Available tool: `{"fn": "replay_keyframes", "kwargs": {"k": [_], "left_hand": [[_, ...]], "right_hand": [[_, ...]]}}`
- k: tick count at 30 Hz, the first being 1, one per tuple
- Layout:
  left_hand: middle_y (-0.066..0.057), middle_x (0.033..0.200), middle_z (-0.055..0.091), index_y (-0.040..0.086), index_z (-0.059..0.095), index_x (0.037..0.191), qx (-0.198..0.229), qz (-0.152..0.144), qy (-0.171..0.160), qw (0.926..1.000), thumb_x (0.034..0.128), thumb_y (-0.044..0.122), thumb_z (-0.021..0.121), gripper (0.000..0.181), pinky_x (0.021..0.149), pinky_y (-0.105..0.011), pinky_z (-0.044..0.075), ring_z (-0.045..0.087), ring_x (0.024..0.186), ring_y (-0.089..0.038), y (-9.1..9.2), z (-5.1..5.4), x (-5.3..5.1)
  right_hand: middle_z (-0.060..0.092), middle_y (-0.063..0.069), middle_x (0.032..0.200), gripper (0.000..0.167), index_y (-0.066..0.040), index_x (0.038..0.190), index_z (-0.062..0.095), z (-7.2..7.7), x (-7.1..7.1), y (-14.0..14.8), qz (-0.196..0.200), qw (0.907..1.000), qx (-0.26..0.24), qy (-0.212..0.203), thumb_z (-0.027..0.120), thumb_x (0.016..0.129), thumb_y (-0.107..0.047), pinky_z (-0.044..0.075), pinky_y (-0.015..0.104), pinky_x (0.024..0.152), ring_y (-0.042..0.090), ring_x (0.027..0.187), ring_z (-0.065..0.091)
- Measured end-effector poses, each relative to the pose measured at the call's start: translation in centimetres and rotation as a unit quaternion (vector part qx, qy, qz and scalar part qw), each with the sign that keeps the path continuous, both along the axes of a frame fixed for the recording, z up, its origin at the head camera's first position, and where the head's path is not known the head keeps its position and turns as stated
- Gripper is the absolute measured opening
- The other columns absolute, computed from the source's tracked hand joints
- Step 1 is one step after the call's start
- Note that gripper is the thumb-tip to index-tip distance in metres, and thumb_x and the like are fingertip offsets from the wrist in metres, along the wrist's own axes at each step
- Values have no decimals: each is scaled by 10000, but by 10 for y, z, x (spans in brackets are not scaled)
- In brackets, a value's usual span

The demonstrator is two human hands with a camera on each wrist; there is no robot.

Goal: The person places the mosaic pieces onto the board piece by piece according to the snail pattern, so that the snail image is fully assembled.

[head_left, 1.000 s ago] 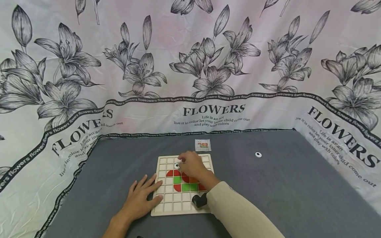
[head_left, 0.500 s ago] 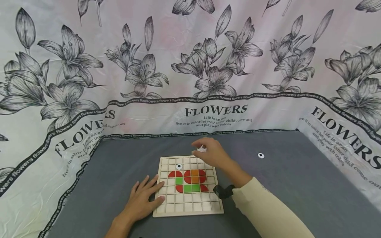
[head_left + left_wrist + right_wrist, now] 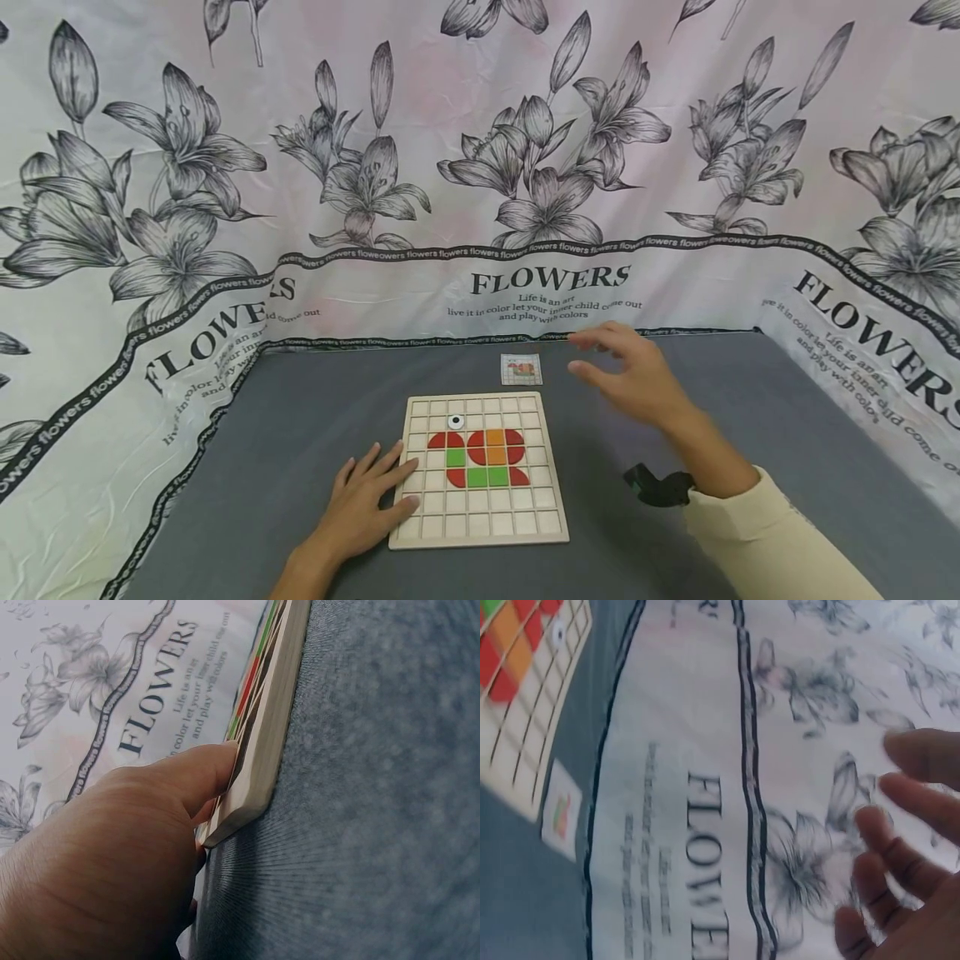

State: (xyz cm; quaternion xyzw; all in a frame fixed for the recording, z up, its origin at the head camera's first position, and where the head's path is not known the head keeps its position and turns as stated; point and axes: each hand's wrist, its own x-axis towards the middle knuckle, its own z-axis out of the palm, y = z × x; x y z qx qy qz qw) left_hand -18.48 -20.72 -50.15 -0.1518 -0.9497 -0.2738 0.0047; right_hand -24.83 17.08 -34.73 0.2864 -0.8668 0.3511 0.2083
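Note:
A wooden grid board (image 3: 480, 525) lies on the grey table, with red, green and orange tiles forming a figure in its cells. A round white eye piece (image 3: 456, 422) with a black pupil sits above the red tiles. My left hand (image 3: 367, 500) rests at the board's left edge, fingers spread; in the left wrist view its thumb (image 3: 202, 772) touches the rim near a corner. Raised to the right of the board, my right hand (image 3: 637, 379) holds nothing, its fingers loosely bent and apart. The second eye piece is hidden from the head view, behind that hand.
A small picture card (image 3: 521, 369) of a similar coloured figure lies just behind the board. A floral cloth (image 3: 555, 300) hangs along the back and sides of the grey table (image 3: 300, 417). A black strap device (image 3: 660, 487) is on my right wrist.
My right hand has withdrawn from the eye piece on the board, leaving it there, and moved right past the card. The left hand has stayed at the board's edge.

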Motion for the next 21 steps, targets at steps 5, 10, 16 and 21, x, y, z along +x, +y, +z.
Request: {"fn": "replay_keyframes", "kwargs": {"k": [5, 10, 16, 21], "left_hand": [[-11, 1528, 340, 232, 557, 1396, 54, -1, -28, 10000, 918, 562, 560, 581, 1092, -611, 10, 168, 1428, -338, 0, -1, 0], [-14, 1527, 342, 229, 560, 1394, 64, -14, -27, 10000, 918, 550, 568, 575, 1093, -609, 9, 169, 1427, -340, -1, -2, 1], [-20, 1526, 342, 223, 562, 1393, 74, -57, 45, 9999, 919, 556, 560, 579, 1089, -618, 17, 175, 1424, -349, -2, -2, 1], [-19, 1525, 344, 218, 562, 1393, 54, -47, 78, 9999, 918, 554, 563, 582, 1091, -614, 17, 176, 1425, -345, -1, -2, 1]], "right_hand": [[631, 40, 1102, 417, -48, 1199, 668, -1, -2, 32, 48, 9978, -254, 616, 765, 799, 16, 416, 335, 776, 128, 946, 517], [612, 23, 1128, 486, -50, 1221, 659, -10, -8, 64, -210, 9966, -374, 706, 767, 765, 78, 389, 262, 784, 85, 958, 490], [595, 7, 1124, 414, -32, 1250, 640, -34, -23, 100, -641, 9964, -394, 397, 717, 846, 21, 382, 306, 750, 62, 941, 471], [571, 136, 1128, 397, -23, 1311, 589, -54, -32, 118, -974, 9947, -82, -308, 662, 927, -93, 376, 420, 735, 207, 949, 454]]}}
